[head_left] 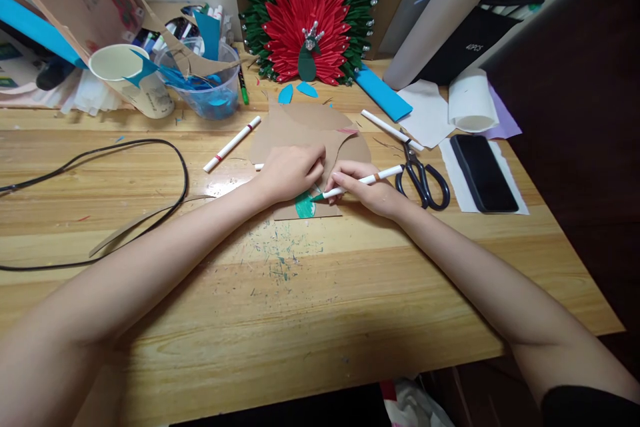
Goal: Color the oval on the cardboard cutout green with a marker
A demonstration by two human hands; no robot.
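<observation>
In my right hand (367,190) is a slim white marker (387,174) with an orange-brown band, its green tip pointing left at a green-coloured patch (304,205). That patch is near the front edge of a brown cardboard piece (295,121). My left hand (290,170) rests on the cardboard just above the patch, fingers curled under; whatever they hold, if anything, is hidden. A white stick-like end (259,167) pokes out beside the left wrist. Right of my right hand lie black-handled scissors (424,180).
A red-banded marker (233,144) and another white marker (393,130) flank the cardboard. Behind stand a red-and-green paper peacock (307,20), a paper cup (133,80) and a plastic tub (215,97) of blue scraps. A phone (484,173) lies right; a black cable (185,177) loops left.
</observation>
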